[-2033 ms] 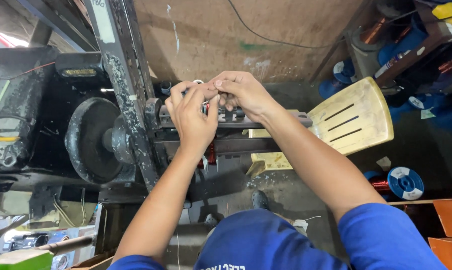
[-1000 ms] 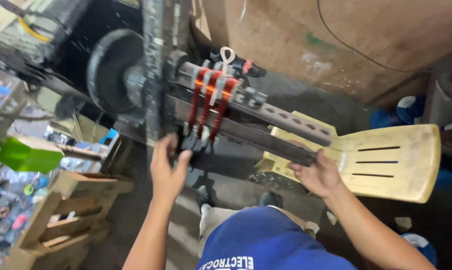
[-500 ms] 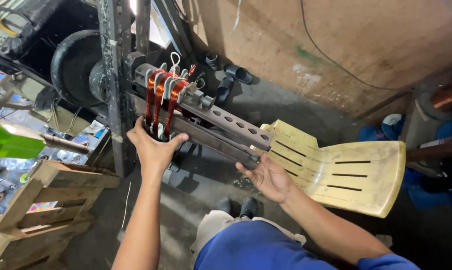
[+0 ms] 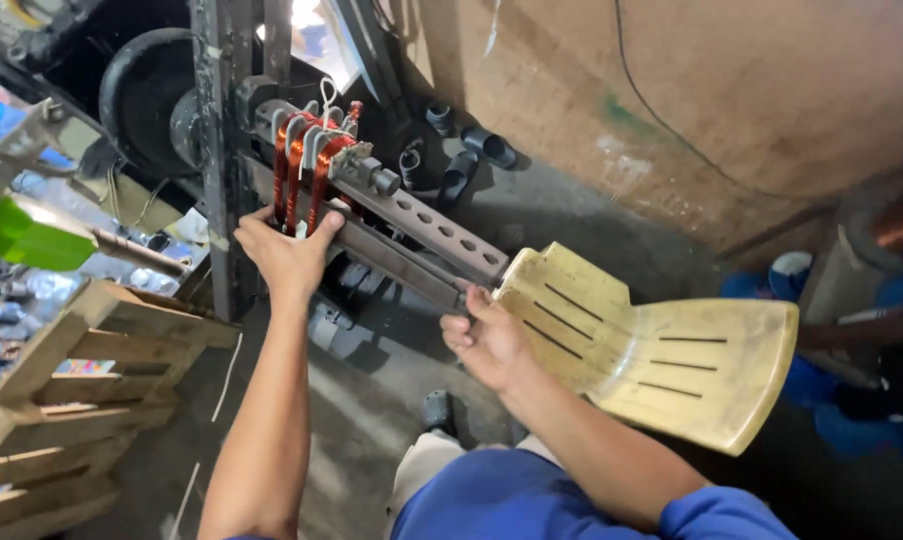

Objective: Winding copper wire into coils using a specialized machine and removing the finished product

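A coil-winding machine carries several copper wire coils (image 4: 309,160) tied with white strips on a long metal arm drilled with holes (image 4: 426,228). My left hand (image 4: 283,250) grips the underside of the coils and the bar beneath them. My right hand (image 4: 486,338) holds the free end of the lower bar, close to a cream plastic chair (image 4: 671,350). A black round wheel (image 4: 141,95) sits behind the upright steel frame (image 4: 216,150) on the left.
A wooden pallet (image 4: 66,390) stands at the lower left, with a green plastic piece (image 4: 26,235) above it. A brown board wall (image 4: 691,90) rises behind the chair. Blue spools (image 4: 851,420) lie at the right. The floor is dark concrete.
Two seconds ago both hands worked together at the top of the coils. Since then my left hand dropped under the coils, my right moved to the bar's end, and the view shifted.
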